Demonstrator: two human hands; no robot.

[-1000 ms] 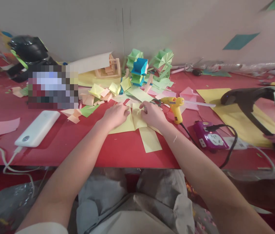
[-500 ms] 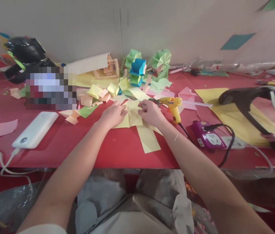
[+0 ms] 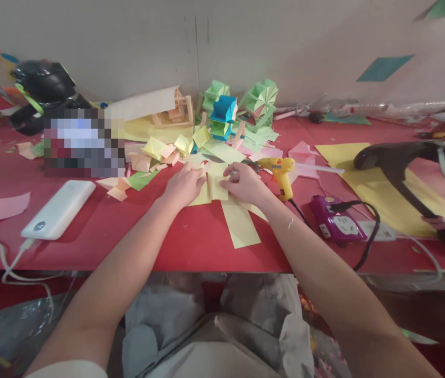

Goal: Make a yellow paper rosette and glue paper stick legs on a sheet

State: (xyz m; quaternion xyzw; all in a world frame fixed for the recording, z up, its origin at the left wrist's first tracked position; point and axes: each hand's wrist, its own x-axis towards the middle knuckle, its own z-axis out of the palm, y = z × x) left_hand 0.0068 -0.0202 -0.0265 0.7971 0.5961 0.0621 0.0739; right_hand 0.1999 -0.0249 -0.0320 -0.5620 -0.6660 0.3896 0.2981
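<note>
Pale yellow paper piece (image 3: 215, 185) lies flat on the red table (image 3: 190, 241), centre, near the back pile of scraps. Left hand (image 3: 185, 186) rests palm-down on its left part, fingers bent, pressing it to the table. Right hand (image 3: 244, 182) curls over the right part, fingertips pinching a fold edge. At least one vertical crease shows between the hands; the piece looks only partly folded, judged against the finished green and blue folded models (image 3: 238, 105) standing by the wall. A loose yellow strip (image 3: 241, 227) lies just below the right hand, touching the sheet. Yellow glue gun (image 3: 281, 170) stands just right of the right hand, close to the wrist; its cord runs to the purple power strip (image 3: 338, 220). White power bank (image 3: 60, 208) well apart, left. Large yellow sheet (image 3: 348, 157) far right, under a black stand (image 3: 399, 163).
</note>
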